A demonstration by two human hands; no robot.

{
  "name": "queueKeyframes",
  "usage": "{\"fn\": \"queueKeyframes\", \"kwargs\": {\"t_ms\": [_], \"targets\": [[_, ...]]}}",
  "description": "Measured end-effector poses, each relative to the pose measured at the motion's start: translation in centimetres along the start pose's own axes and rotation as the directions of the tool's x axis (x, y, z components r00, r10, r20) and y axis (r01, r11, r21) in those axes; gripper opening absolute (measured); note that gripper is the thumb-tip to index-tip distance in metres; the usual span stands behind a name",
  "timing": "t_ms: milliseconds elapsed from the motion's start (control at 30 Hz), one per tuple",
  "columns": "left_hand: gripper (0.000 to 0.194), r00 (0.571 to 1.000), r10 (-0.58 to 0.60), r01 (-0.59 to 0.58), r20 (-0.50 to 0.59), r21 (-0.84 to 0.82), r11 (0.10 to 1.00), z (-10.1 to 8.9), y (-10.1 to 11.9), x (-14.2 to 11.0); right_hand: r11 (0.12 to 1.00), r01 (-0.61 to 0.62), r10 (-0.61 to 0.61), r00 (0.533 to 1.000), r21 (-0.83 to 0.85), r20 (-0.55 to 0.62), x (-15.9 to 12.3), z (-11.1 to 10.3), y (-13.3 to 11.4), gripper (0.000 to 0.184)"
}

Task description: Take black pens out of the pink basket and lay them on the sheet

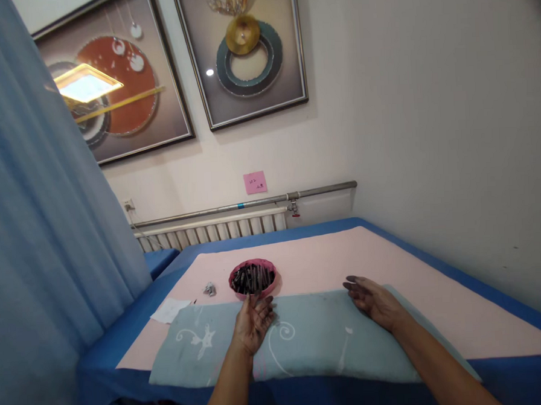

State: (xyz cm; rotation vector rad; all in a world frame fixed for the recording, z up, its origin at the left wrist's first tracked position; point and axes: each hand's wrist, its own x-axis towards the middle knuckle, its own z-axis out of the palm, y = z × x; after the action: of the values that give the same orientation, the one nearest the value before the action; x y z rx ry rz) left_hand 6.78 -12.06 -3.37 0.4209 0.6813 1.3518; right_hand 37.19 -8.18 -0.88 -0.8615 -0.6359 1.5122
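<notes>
A pink oval basket (276,273) full of dark, stick-like pieces (253,278) stands on the pink sheet, at the far edge of a blue-green cloth (313,333) with white swirl patterns. Just in front of the basket is my left hand (254,323), palm turned up and fingers loosely bent and apart; no object shows in it. Its fingertips come up to the basket's near rim, and I cannot tell whether they touch it. My right hand (376,303) hovers over the cloth's right part, fingers stretched and nothing between them. Dark smudges cover the fingertips of both hands.
Left of the basket lie a crumpled grey scrap (209,289) and a white paper (170,310). The pink sheet (327,254) covers a blue-draped table (110,356). A blue curtain (47,178) hangs at left; behind are a radiator (217,228) and a pipe (324,189).
</notes>
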Motion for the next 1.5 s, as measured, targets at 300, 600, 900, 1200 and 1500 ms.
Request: {"fn": "queueKeyframes", "kwargs": {"t_ms": [300,600,900,1200,1500], "targets": [[0.036,1.000,-0.001,0.001,0.000,0.006,1.000,-0.06,-0.04,0.01,1.000,0.000,0.000,1.000,0.000,0.016,0.36,-0.49,0.27,0.009],[0.037,1.000,0.000,0.000,0.000,0.013,1.000,-0.21,-0.05,0.10,1.000,0.001,-0.001,1.000,0.006,0.013,0.34,-0.42,0.23,0.007],[0.037,1.000,0.001,-0.001,0.001,0.013,1.000,0.14,0.00,-0.06,1.000,0.002,-0.002,1.000,0.011,0.000,-0.12,0.01,-0.01,0.009],[0.034,1.000,0.000,0.000,-0.010,0.011,1.000,0.19,-0.01,-0.11,1.000,0.005,-0.005,1.000,0.001,0.000,-0.21,0.02,0.05,0.009],[0.032,1.000,0.001,-0.001,-0.007,0.009,1.000,0.21,0.03,-0.23,1.000,0.005,-0.005,1.000,-0.003,0.007,-0.02,-0.07,0.11,0.010]]}}
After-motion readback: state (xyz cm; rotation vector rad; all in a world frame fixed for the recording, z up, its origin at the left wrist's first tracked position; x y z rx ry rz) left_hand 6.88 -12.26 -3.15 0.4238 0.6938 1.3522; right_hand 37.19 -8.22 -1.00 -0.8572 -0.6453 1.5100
